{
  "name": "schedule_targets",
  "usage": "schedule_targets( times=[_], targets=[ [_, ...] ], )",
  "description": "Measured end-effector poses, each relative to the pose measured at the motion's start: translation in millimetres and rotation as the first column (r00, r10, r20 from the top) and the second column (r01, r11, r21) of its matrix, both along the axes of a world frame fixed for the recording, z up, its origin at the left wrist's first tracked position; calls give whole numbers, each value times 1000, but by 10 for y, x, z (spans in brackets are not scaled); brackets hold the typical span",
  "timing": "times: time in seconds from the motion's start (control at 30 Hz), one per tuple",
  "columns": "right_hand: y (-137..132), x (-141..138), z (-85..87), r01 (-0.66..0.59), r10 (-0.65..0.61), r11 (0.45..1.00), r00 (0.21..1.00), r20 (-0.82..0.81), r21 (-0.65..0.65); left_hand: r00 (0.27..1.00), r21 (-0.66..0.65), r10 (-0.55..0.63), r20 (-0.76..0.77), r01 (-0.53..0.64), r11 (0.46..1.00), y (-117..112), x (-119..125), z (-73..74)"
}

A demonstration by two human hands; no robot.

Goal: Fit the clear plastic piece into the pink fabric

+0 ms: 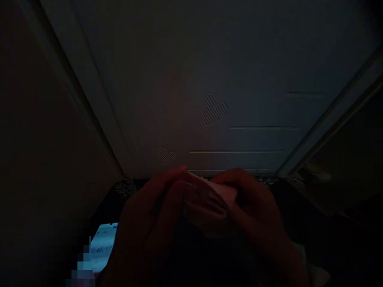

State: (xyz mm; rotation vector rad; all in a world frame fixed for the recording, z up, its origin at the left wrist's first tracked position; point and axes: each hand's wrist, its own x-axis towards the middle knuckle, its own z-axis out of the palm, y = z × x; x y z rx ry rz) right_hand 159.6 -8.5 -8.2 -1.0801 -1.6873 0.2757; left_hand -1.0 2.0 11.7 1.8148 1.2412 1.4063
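The scene is very dark. My left hand and my right hand meet low in the middle of the view, both with fingers closed around a small pale pink folded piece, perhaps paper or cloth. The left fingertips pinch its upper left edge. The right hand wraps its right side. Most of the piece is hidden between the fingers.
A lit phone screen glows blue at the lower left beside my left wrist. Behind the hands stands a pale panel with heart-shaped cut-outs and thin horizontal lines. A dark surface lies under the hands.
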Motion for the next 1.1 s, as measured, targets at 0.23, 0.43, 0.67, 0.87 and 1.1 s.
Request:
schedule_targets(
  times=[0.23,0.43,0.67,0.87,1.1],
  targets=[
    [-22,-3,25,-95,82,991,988,-128,-99,997,6,-68,39,68,998,-32,-19,-49],
    [-39,-5,21,-214,162,962,947,-277,-169,987,2,-16,161,16,1000,-139,-4,-84],
    [-46,-40,53,-202,157,968,952,-264,-150,951,-69,-70,303,95,993,-192,41,-52],
    [-51,-55,47,-137,101,977,972,-214,-161,938,-177,-57,341,124,976,-146,49,-15],
    [-45,-53,27,-105,78,986,976,-202,-129,965,-60,4,262,12,998,-68,26,-79]
  ],
)
